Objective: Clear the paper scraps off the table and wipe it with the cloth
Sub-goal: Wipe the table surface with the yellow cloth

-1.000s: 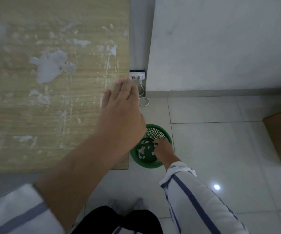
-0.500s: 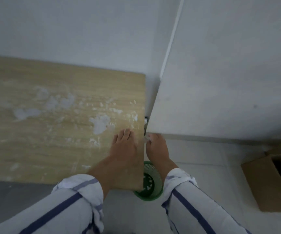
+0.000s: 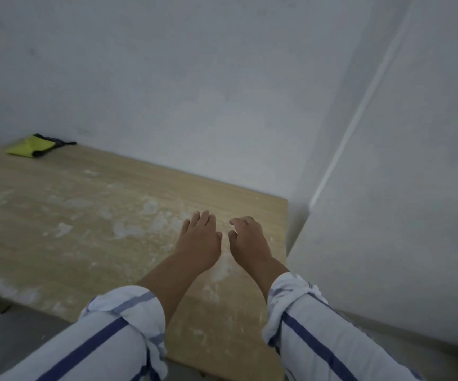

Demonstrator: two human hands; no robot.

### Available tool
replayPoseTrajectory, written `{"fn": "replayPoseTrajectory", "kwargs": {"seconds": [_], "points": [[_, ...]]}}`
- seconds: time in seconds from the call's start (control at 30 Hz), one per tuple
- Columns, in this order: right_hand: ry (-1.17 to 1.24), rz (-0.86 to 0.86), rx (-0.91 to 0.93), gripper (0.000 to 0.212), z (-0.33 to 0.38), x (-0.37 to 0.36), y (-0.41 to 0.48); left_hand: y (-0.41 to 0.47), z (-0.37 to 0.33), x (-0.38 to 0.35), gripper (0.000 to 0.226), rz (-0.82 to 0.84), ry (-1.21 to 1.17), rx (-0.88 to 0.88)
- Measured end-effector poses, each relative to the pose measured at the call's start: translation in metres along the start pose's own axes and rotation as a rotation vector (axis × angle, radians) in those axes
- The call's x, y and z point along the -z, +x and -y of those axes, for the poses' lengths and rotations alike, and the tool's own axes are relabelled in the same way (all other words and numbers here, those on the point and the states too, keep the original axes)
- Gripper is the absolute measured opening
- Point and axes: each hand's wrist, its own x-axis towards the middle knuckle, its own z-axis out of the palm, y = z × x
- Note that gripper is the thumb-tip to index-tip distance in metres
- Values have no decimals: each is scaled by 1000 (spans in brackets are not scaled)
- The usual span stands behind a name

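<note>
I see a pale wood-grain table [image 3: 57,259] smeared with torn white paper scraps [image 3: 129,229]. My left hand [image 3: 199,240] lies flat, fingers spread; my right hand [image 3: 247,237] curls loosely, empty, near the 3 o'clock edge. The folded yellow cloth [image 3: 31,147] sits at 10 o'clock against the wall [image 3: 195,92].

— What do we see on the table [image 3: 57,251]?
— Pale, blurred paper scraps [image 3: 129,229] smeared across our light wooden top, thickest mid-table.
— And the cloth [image 3: 31,146]?
— Yellow-green, dark-edged, crumpled flat at the far left corner by the wall.
</note>
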Motion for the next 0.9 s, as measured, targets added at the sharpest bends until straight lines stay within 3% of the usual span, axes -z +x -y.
{"fn": "replayPoseTrajectory", "kwargs": {"seconds": [0.1,0.2,0.57,0.9], "points": [[1,-7,38,41,35,-13,36,23,40,18,54,-43,-10,5],[2,-28,52,34,72,-35,75,53,90,33,54,-48,-1,1],[29,-1,-42,36,220,-151,206,146,302,101,53,25,57,-27],[28,104,33,36,294,-220,265,171,409,114,54,69,-7,130]]}}
